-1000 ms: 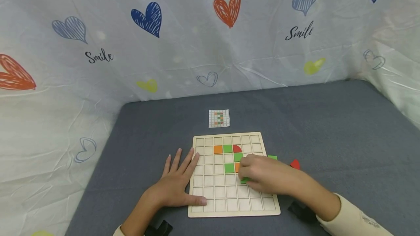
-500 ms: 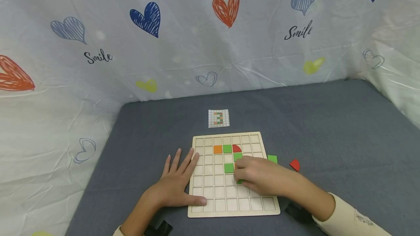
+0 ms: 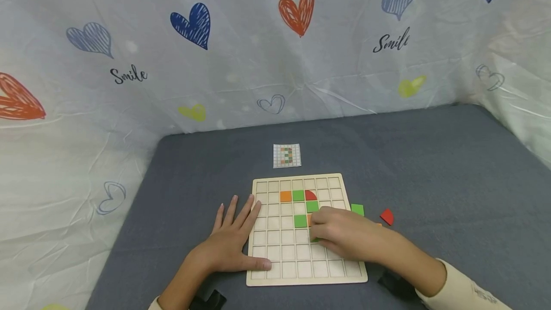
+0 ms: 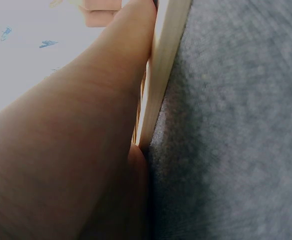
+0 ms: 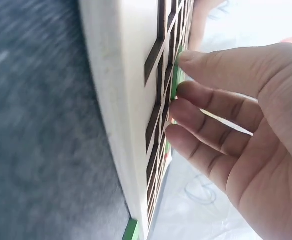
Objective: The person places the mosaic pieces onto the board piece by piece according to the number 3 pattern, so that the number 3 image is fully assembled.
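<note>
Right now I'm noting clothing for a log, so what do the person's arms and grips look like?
The left grip and right grip are bare hands, with no gloves or rings visible. The right sleeve is cream, with a small, unreadable greyish marking; the sliver of left sleeve is cream too. A black block shows beside the left forearm, a dark block beside the right forearm.

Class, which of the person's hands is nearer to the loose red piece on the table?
Right. The right hand is at the board, left of the red piece; the left hand lies farther off, across the board's left edge.
</note>
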Action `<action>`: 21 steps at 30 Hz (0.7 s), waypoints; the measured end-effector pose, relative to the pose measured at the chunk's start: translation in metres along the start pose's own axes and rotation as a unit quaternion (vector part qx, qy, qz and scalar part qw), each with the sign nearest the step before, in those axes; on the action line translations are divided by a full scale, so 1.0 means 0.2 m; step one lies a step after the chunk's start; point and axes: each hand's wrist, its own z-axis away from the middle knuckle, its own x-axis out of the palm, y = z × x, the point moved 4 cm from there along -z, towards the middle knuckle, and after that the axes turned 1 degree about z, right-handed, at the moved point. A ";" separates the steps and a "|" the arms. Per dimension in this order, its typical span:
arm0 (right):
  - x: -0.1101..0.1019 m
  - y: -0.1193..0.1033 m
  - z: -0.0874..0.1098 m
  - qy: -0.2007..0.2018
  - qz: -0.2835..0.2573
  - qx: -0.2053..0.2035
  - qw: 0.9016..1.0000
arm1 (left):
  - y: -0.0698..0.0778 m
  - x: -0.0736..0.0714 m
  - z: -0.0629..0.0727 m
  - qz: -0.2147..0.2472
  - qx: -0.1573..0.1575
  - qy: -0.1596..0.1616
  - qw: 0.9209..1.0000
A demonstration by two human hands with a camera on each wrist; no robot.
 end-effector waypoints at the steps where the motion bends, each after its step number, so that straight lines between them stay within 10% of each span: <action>1: 0.00 0.00 0.01 0.006 -0.001 -0.002 1.000 | 0.00 0.00 0.00 -0.001 -0.002 -0.001 1.000; 21: -0.14 0.15 0.27 0.064 0.002 0.069 0.996 | 0.00 0.01 0.00 -0.002 -0.001 0.001 1.000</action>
